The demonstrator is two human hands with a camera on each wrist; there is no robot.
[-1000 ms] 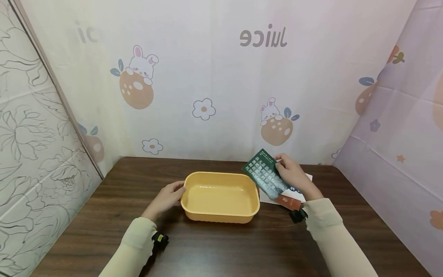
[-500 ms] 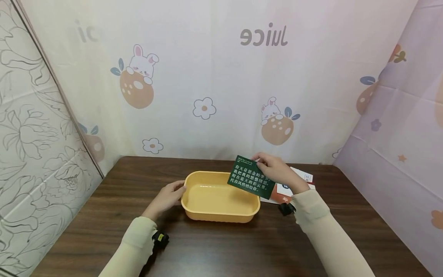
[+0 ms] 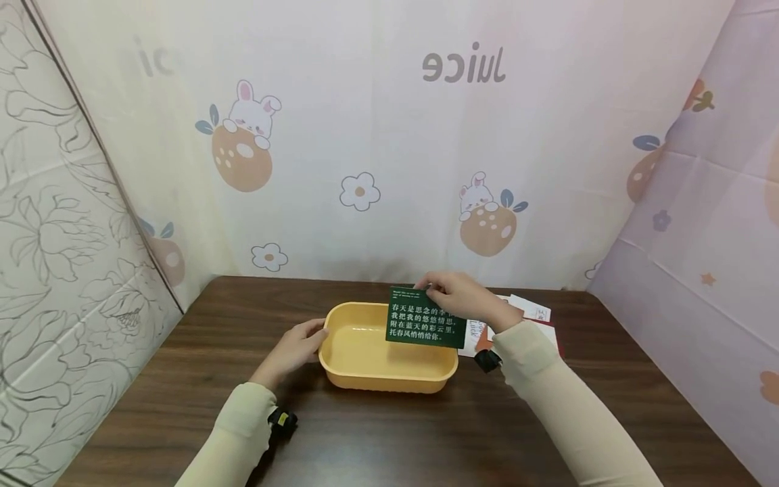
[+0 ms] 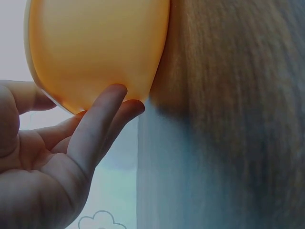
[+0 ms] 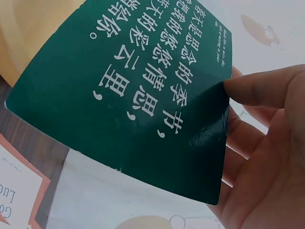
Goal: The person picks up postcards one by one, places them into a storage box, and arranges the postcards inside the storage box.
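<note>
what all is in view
wood-grain table: 1, brown, lower half
rectangular tub: 1, yellow, on table
printed card: 1, dark green, overlapping tub's right side
paper cards: several, white and red-orange, right of tub
rabbit-print backdrop: count unclear, pale, back and right
flower-print sheet: 1, white, far left
wrist cameras: 2, black, flanking tub
sleeves: 2, pale cream, foreground
left hand: 1, bare, gripping tub's left end
right hand: 1, bare, pinching printed card

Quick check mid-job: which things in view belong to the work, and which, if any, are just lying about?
Part of the job:
green card, pinched by the right hand
yellow basin, held by the left hand
probably the other cards beside the basin

Just surroundings:
wooden table
printed curtain
</note>
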